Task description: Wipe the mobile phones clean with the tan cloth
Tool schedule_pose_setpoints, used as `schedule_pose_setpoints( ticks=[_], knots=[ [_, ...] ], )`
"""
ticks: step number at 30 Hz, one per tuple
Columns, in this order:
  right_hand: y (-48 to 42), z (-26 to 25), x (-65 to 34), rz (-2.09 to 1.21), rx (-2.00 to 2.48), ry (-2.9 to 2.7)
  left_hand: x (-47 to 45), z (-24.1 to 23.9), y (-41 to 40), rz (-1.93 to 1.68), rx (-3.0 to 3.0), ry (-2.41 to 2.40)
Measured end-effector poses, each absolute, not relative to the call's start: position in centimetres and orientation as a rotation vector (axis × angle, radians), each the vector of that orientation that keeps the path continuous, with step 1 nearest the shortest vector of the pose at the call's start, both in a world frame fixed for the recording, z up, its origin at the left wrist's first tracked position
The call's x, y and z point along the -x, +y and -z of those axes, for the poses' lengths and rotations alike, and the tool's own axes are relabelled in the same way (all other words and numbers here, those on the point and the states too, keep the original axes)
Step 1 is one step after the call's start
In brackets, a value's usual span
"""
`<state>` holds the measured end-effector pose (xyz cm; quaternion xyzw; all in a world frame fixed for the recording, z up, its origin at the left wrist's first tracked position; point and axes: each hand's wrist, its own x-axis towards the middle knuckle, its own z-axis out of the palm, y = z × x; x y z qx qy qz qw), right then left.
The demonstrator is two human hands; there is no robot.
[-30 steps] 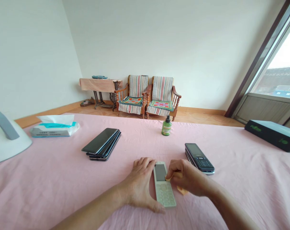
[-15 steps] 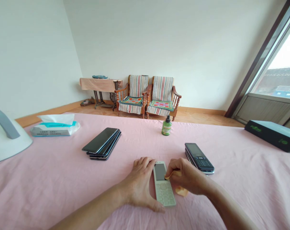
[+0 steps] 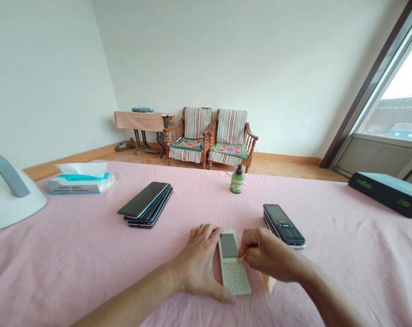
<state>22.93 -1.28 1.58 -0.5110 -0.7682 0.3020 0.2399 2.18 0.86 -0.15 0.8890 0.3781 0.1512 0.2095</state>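
A white keypad phone lies face up on the pink cloth, its screen toward the far side. My left hand grips it from the left, fingertips at the upper corner and thumb at the lower edge. Pinched in my right hand is a yellow cloth; its tip touches the phone's right edge just below the screen, and its loose end hangs under the hand. Right of that hand is a stack of dark keypad phones. Several dark smartphones are piled farther left.
A green spray bottle stands near the far edge of the pink-covered table. At left are a tissue pack and a white, grey-handled object, partly cut off. A black box sits at far right. Two wooden chairs stand beyond.
My right hand has moved slightly down and right along the phone's edge with the yellow cloth. The cloth's loose end has swung right. My left hand keeps its hold.
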Motion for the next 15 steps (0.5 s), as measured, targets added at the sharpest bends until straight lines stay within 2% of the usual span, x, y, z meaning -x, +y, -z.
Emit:
schedule_pose_setpoints(
  ticks=[5, 10, 15],
  knots=[
    [-0.2, -0.4, -21.9, -0.481, 1.454, -1.960, -2.2, 0.2, 0.8, -0.422, -2.472, 1.052],
    [0.4, 1.1, -20.1, -0.371, 1.447, -2.007, -2.4, 0.4, 0.7, -0.369, -2.425, 1.142],
    [0.1, 0.7, -19.1, -0.351, 1.391, -2.094, -2.4, 0.8, 0.7, -0.469, -2.446, 1.087]
  ],
)
